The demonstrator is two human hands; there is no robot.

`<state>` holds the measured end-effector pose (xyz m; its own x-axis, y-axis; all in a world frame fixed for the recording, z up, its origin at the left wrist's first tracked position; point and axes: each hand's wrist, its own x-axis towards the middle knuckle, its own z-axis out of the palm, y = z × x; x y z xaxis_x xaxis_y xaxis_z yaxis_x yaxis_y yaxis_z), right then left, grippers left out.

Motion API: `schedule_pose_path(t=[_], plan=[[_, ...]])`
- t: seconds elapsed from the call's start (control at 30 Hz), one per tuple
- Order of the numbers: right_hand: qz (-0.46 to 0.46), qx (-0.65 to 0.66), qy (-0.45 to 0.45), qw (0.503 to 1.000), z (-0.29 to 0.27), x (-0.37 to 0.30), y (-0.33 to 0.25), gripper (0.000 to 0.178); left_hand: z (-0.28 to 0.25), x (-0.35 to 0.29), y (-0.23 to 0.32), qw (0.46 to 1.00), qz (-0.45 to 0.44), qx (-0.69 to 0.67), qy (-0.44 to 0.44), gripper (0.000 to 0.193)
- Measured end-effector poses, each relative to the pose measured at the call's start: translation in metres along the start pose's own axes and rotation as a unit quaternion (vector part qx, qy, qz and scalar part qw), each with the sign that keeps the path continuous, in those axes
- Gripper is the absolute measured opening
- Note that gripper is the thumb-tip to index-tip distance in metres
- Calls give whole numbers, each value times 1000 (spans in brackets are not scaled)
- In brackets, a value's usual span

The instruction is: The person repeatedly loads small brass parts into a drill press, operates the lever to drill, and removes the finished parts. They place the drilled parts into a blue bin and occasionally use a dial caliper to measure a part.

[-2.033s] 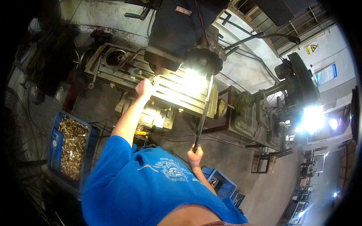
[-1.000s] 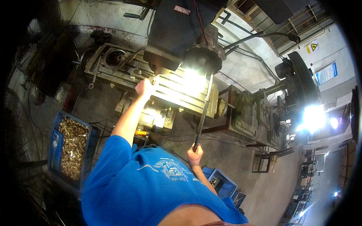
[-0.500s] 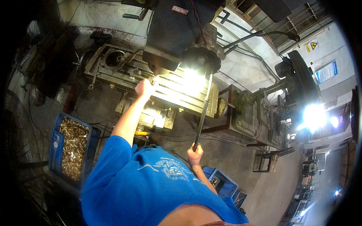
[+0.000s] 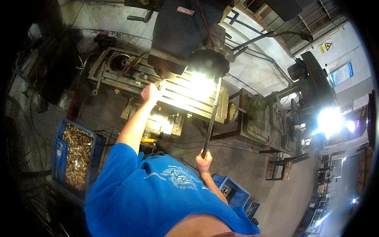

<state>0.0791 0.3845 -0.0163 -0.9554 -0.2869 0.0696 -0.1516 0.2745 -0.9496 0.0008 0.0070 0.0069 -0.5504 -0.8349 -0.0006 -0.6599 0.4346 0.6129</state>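
My right hand (image 4: 204, 161) is wrapped round the lower end of a long dark lever (image 4: 213, 118). This lever slopes up to the round hub (image 4: 209, 59) of a drilling or milling machine. My left hand (image 4: 150, 93) is closed at the front of the slotted metal worktable (image 4: 181, 98), just below the machine's head (image 4: 169, 43). Whatever the left fingers hold is hidden by the hand and the glare. A bright lamp washes out the table between the lever and my left hand.
A blue crate (image 4: 59, 158) full of small brass-coloured parts stands on the left. Another blue crate (image 4: 233, 189) is beside my right forearm. A wrench (image 4: 99, 77) lies at the table's left end. Further right stands another machine (image 4: 264, 118). An orange handle (image 4: 147, 140) sits below the table.
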Motion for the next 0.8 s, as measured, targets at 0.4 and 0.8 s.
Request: schedule_pose_path(t=[0.4, 0.8], plan=[[11, -95, 60, 994, 16, 15, 30, 18, 3, 2, -3, 999, 44, 18, 9, 60], [90, -41, -64, 993, -75, -52, -168, 33, 13, 17, -7, 996, 72, 53, -28, 68]])
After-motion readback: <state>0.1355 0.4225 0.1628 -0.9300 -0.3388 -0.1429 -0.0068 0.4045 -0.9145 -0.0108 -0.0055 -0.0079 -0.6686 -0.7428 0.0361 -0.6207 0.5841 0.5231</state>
